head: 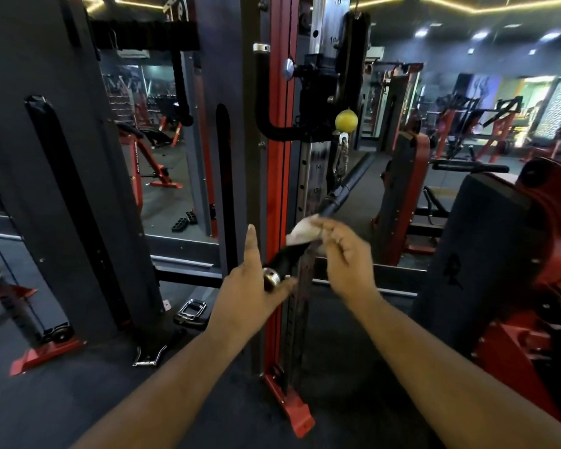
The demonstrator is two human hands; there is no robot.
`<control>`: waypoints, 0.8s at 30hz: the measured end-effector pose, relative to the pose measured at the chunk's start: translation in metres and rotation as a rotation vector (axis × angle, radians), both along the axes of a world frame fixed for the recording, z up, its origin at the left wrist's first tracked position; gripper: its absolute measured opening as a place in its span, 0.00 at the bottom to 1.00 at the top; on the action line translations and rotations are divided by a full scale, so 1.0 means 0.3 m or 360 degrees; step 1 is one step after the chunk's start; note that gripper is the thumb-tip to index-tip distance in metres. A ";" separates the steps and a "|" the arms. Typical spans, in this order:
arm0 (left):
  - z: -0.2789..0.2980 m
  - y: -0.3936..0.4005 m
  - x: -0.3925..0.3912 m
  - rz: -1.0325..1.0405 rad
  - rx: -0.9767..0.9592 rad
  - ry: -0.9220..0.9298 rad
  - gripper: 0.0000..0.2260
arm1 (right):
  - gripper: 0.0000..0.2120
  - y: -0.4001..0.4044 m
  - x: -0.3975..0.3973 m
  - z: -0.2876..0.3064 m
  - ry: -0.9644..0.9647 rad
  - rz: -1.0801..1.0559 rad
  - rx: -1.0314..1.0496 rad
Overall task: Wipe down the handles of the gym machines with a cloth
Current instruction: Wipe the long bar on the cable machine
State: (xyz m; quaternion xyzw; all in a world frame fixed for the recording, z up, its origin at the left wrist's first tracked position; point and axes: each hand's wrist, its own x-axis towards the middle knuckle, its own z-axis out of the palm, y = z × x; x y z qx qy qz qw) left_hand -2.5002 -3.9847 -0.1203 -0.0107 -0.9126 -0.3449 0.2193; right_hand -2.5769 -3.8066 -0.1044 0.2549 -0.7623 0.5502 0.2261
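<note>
Far left, a dark grey slotted upright panel (78, 196) of a machine frame; beside its base, a chrome stirrup handle (191, 311) lying on the dark gym floor (62, 403); at centre, a red steel upright (277, 176) with a numbered, perforated adjustment rail (305, 189), partly behind the hands; a yellow ball stopper (346, 119) and steel carabiner (342, 157) hang above. The black-gripped straight cable bar with chrome end cap (284, 260) lies diagonally, its long axis running from lower left to upper right, cap end nearest the viewer. Left hand (250, 286): fingers extended and open, the cap resting against thumb and palm. Right hand (344, 251): fingers curled, pinching a white crumpled cloth (302, 230) against the bar's grip. Right, a red and black padded machine (499, 247).
</note>
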 end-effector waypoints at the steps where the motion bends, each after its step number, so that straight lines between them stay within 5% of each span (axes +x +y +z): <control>1: 0.009 0.004 -0.003 0.0011 -0.0033 0.0028 0.47 | 0.17 0.006 -0.043 0.019 -0.0020 -0.0162 -0.0003; 5: 0.023 0.004 -0.022 0.0011 -0.0252 0.0087 0.30 | 0.18 -0.047 -0.080 0.014 -0.0076 -0.0067 0.0295; 8: 0.010 -0.015 -0.035 -0.0062 -0.0241 0.0061 0.23 | 0.18 -0.085 0.031 -0.038 -0.0066 0.0164 0.0192; 13: -0.019 -0.068 -0.040 -0.0137 -0.0144 -0.0018 0.26 | 0.16 -0.071 0.159 -0.095 0.0081 0.0601 0.0135; 19: 0.003 -0.049 -0.024 -0.0083 -0.0234 -0.0007 0.25 | 0.17 -0.001 -0.102 0.028 -0.0194 -0.0216 -0.0249; 24: 0.011 -0.031 -0.027 -0.0039 -0.0291 -0.0017 0.26 | 0.20 -0.086 -0.127 -0.048 -0.0224 -0.0250 -0.0048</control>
